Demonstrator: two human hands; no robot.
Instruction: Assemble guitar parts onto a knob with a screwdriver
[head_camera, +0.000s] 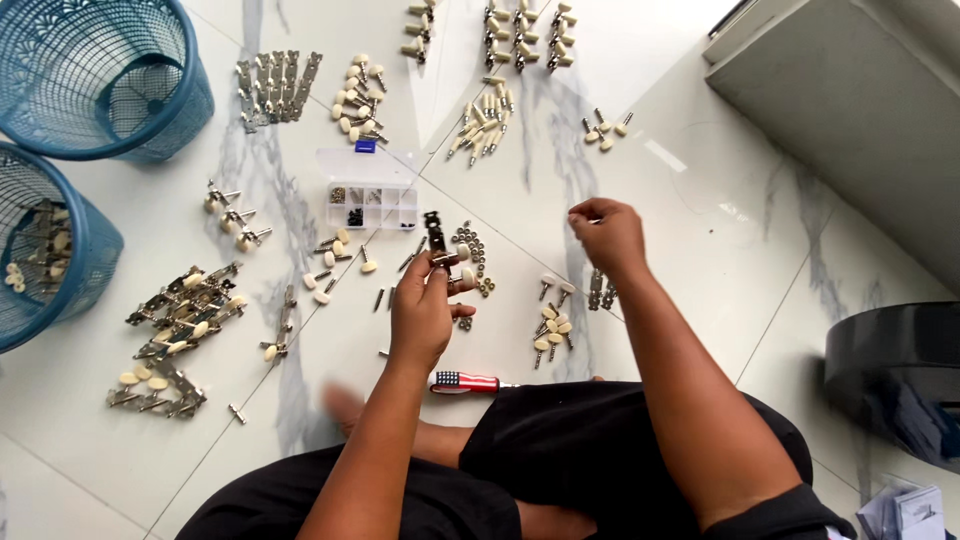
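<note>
— On the white marbled floor (700, 240), between the person's knees, what does the left hand (425, 305) have?

— Its fingers are closed around a dark metal tuner plate (436, 235) with a cream knob (467, 275). The plate stands nearly upright above the hand, just beside a cluster of small metal washers (474, 250).

— And the right hand (608, 232)?

— It hovers further right, fingertips pinched together. Whether something tiny sits between them I cannot tell. Below it lie 2 short metal plates (601, 290) and a small heap of cream-knobbed pegs (552, 330).

— What surrounds them?

— A clear compartment box (372, 195) with its lid open lies just beyond the left hand. A screwdriver with a striped red, white and blue handle (465, 381) rests near the left wrist, against the black shorts. To the far left, a big pile of assembled tuners (180, 320) is spread on the floor, and 2 blue mesh baskets (105, 75) stand at the edge; the lower one holds more tuners. Rows of pegs (520, 35) are laid out at the top.
</note>
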